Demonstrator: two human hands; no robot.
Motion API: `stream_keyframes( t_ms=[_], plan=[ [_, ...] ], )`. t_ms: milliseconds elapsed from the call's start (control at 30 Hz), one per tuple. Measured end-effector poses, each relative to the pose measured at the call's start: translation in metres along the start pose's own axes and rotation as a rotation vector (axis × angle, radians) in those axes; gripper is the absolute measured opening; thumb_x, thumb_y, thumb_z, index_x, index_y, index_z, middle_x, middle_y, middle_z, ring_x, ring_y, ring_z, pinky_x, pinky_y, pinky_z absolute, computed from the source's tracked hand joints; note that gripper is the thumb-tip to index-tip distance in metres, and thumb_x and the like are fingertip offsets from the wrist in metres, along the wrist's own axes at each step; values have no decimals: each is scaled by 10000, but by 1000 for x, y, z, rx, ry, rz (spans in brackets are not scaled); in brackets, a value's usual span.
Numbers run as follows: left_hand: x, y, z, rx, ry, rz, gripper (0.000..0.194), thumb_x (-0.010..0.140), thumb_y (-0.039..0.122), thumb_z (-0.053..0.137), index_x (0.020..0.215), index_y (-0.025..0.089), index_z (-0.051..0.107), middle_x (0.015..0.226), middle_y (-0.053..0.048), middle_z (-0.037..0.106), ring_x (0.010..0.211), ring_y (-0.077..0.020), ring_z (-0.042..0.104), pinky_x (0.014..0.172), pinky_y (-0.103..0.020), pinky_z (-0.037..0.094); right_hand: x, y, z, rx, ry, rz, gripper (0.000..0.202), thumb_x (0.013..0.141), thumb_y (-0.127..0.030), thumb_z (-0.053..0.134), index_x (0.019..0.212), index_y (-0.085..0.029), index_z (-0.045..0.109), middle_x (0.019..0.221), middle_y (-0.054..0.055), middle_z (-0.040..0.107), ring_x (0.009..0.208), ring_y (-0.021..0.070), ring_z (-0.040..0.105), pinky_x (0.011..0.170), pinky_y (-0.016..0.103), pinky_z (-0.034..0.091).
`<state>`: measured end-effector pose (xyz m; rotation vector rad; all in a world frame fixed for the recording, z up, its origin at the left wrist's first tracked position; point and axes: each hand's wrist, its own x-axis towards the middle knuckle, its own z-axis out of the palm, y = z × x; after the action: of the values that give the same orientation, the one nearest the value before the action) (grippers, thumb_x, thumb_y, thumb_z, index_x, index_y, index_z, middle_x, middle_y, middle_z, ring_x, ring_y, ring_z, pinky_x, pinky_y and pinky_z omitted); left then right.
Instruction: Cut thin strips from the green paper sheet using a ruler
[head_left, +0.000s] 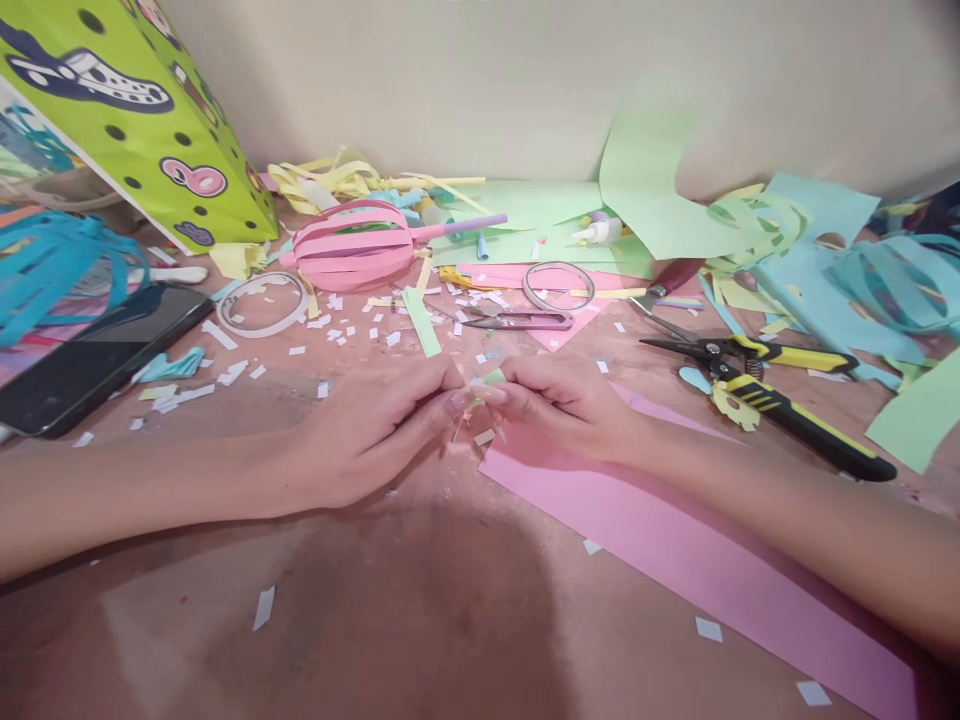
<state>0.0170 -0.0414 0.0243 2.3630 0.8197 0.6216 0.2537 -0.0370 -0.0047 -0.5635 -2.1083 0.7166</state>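
Observation:
My left hand (390,430) and my right hand (566,405) meet at the middle, thumbs and forefingers pinched together. Between the fingertips shows a small bit of pale green paper strip (492,378), mostly hidden by the fingers. A longer green strip (421,322) lies just beyond my left hand; whether it joins the held piece I cannot tell. Under my right wrist rests a pink paper sheet (675,530). Thread snips (525,320) and a roll of tape (559,287) lie just past my fingers.
Black-yellow shears (780,400) lie right, near curled blue paper (892,285). A pink paper lantern shape (356,245), another tape roll (262,305), a phone (105,355) and a green patterned bag (165,130) stand or lie left. Glue bottle (600,230) sits behind; paper scraps are scattered.

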Motion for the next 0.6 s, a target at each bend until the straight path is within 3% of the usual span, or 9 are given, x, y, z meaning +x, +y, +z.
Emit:
stream_keyframes(
  t_ms=[233, 367, 500, 600],
  plan=[
    [3, 1, -2, 67, 18, 94, 311, 1123, 252, 407, 847, 218, 547, 725, 42, 638, 694, -123, 603, 659, -237, 418, -2, -1, 1, -11, 0, -6, 402, 1129, -311, 507, 763, -172, 596, 658, -27, 670, 577, 66, 574, 583, 208, 401],
    [3, 1, -3, 155, -47, 64, 306, 1127, 279, 378, 980, 211, 638, 822, 8, 720, 765, -151, 666, 704, -251, 455, -2, -1, 1, 20, -7, 8, 391, 1132, -315, 500, 780, -180, 601, 654, -31, 665, 602, 78, 609, 600, 219, 417],
    [1, -3, -1, 167, -21, 35, 394, 1134, 403, 325, 988, 229, 648, 820, -5, 724, 771, -178, 683, 695, -259, 466, -2, 0, 1, -10, -9, -21, 414, 1136, -326, 500, 753, -184, 570, 618, -50, 606, 564, 62, 551, 582, 221, 386],
    [-1, -6, 0, 157, -35, 23, 377, 1125, 380, 352, 936, 220, 635, 774, 3, 697, 730, -163, 659, 673, -247, 455, -2, -1, 2, -67, -19, -33, 448, 1141, -352, 479, 722, -197, 509, 598, -50, 569, 539, 65, 487, 555, 244, 338]
  ],
)
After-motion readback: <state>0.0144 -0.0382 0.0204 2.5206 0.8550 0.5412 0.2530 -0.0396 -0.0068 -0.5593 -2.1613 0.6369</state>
